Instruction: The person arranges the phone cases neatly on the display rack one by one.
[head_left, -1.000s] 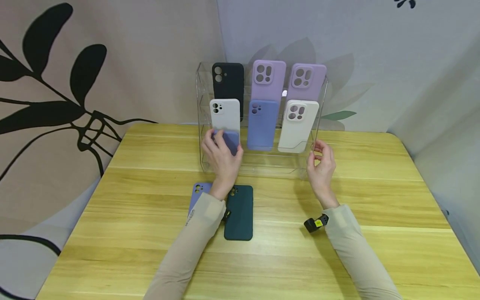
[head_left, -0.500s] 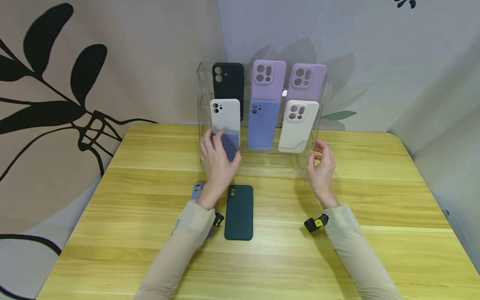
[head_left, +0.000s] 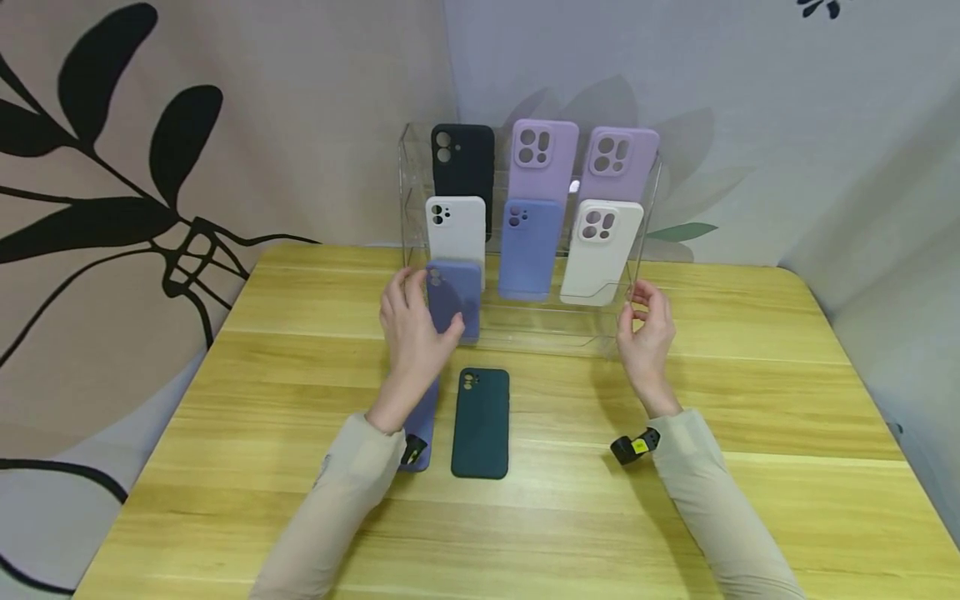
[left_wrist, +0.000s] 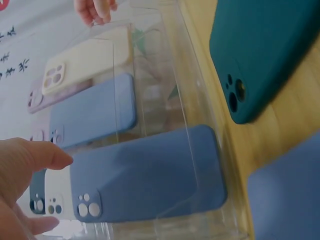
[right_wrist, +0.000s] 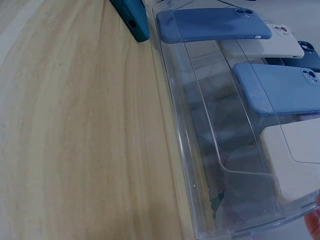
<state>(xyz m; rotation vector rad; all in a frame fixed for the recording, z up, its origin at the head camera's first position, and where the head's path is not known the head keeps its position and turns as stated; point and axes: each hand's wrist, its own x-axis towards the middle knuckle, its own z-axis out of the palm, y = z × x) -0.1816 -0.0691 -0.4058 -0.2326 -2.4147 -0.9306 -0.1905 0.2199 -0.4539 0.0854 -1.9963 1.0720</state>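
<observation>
A clear acrylic display stand (head_left: pixel 551 321) holds phone cases in stepped rows. In its front row leans a slate-blue phone case (head_left: pixel 462 312), before a white phone case (head_left: pixel 455 221). My left hand (head_left: pixel 412 333) is just left of that blue case, thumb and fingers spread around it without gripping; in the left wrist view the blue case (left_wrist: pixel 145 175) sits behind the clear front lip. My right hand (head_left: pixel 649 337) pinches the stand's right side edge with thumb and curled fingers. On the table lie a dark green phone case (head_left: pixel 480 425) and a blue-violet phone case (head_left: pixel 426 417), partly under my left wrist.
Higher on the stand are a black case (head_left: pixel 462 158), two lilac cases (head_left: pixel 542 150), a blue case (head_left: pixel 528 250) and a cream case (head_left: pixel 602 254). The stand is near the wooden table's (head_left: pixel 570 533) back edge, before a wall hanging with black leaves (head_left: pixel 112 67).
The slate-blue case has gone down into the stand's front row. My left hand has let go of it and shifted left and toward me. The right hand stays at the stand's edge.
</observation>
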